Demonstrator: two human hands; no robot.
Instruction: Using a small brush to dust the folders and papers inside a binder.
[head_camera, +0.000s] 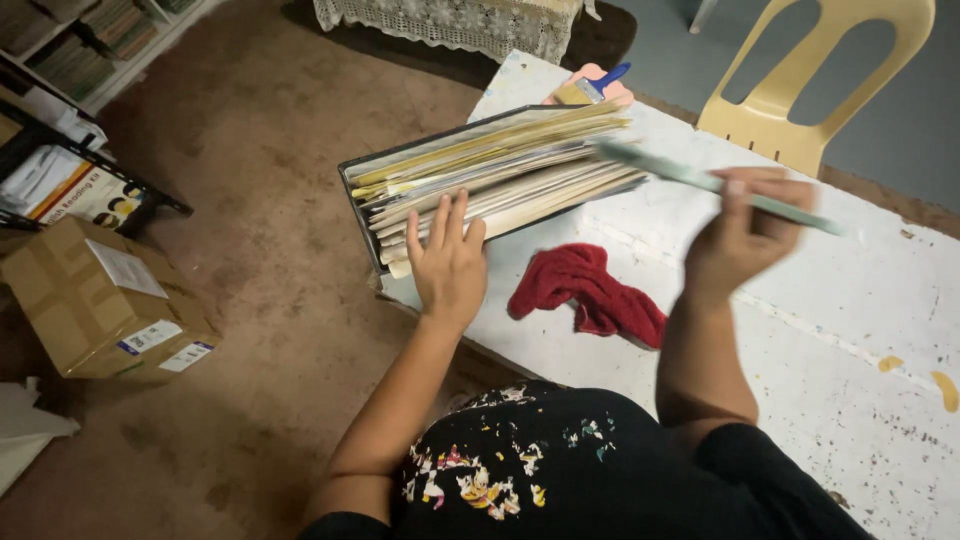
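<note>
I note my left hand (449, 262) lying flat, fingers spread, on the near end of the box of papers (490, 170), apparently to steady it at the worktop's (850, 300) edge. My right hand (740, 235), at three o'clock from the box, has its grip pinched around a thin, blurred green stick (700, 182), its tip angled toward the papers. A red cloth (588, 290) lies between both hands. A brush (592, 88) rests at twelve o'clock, behind the box.

One file box (480, 175) of papers, one red cloth (590, 290) and one paintbrush (592, 88). One yellow chair (800, 100), one cardboard box (95, 300).
</note>
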